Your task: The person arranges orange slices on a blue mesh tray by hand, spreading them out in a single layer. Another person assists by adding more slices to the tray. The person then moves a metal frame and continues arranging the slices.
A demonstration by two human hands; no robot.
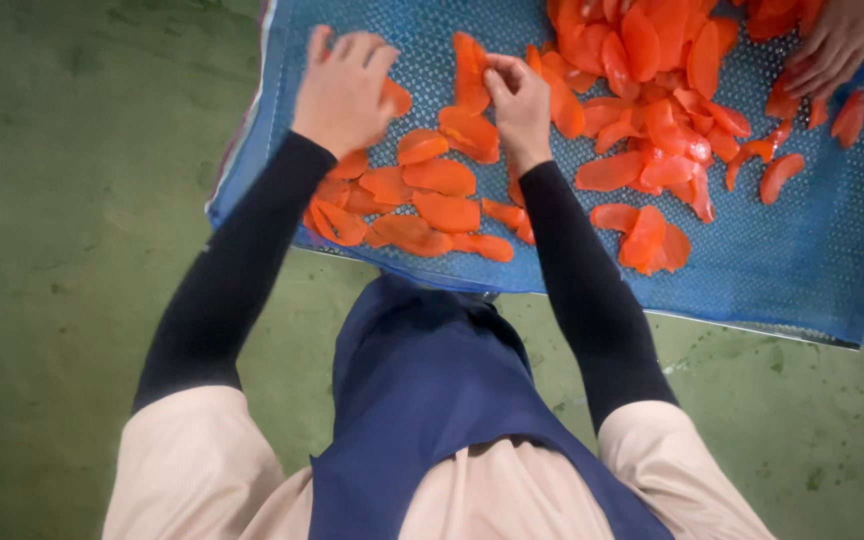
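The right hand [520, 100] pinches an orange fruit slice [471, 65] upright, lifting it off the blue mesh tray [812, 250], while the left hand [344, 88] hovers, fingers loose and grasping nothing, over flat-laid slices [439, 177].

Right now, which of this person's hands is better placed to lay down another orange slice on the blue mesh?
Probably the right hand: its fingertips pinch an orange slice above the blue mesh tray. The left hand is spread flat over the laid slices, apparently holding nothing.

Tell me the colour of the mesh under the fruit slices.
Blue: the mesh tray shows best in the head view.
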